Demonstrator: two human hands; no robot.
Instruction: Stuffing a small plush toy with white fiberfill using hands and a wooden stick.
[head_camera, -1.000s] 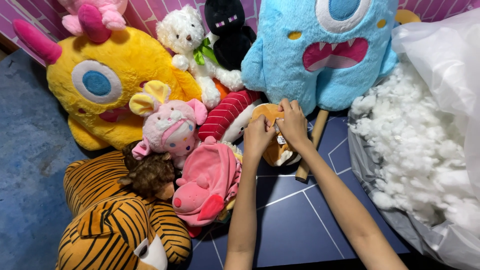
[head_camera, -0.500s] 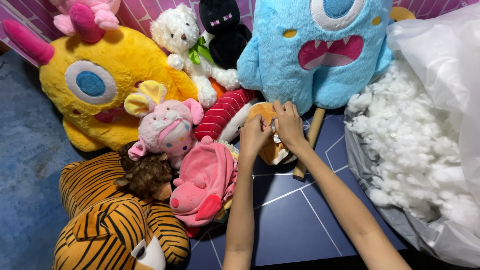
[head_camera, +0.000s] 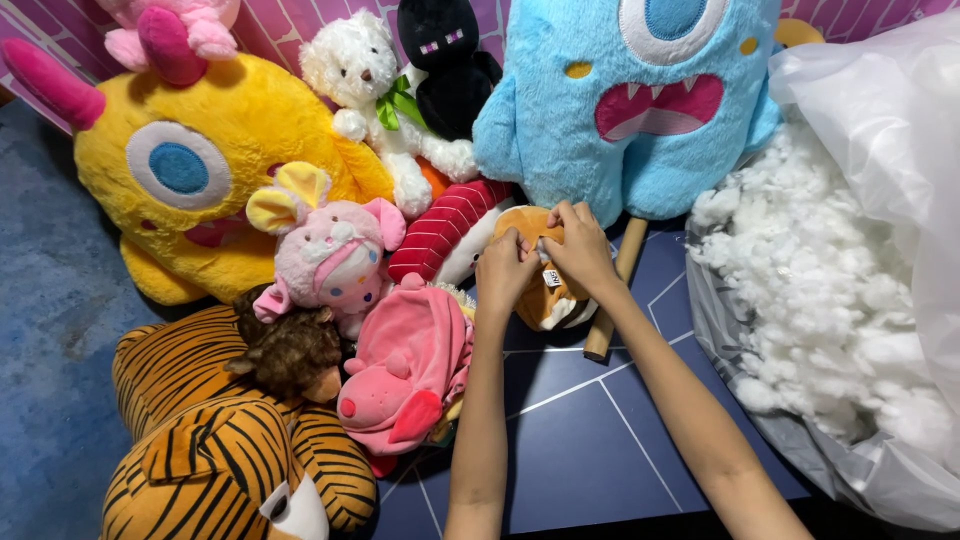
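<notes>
tag: small white label (head_camera: 551, 278) showing on the orange plush (head_camera: 545, 290), just under the hands
plush: lying lengthwise, pointing toward the blue monster (head_camera: 630, 100)
hands: left hand (head_camera: 507, 272) and right hand (head_camera: 578, 250) both pinching it, together

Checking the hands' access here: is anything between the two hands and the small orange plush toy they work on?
Nothing visible. The left hand and right hand both rest directly on the small orange plush toy. The wooden stick lies beside it to the right, and the red striped plush to its left; neither blocks it.
</notes>
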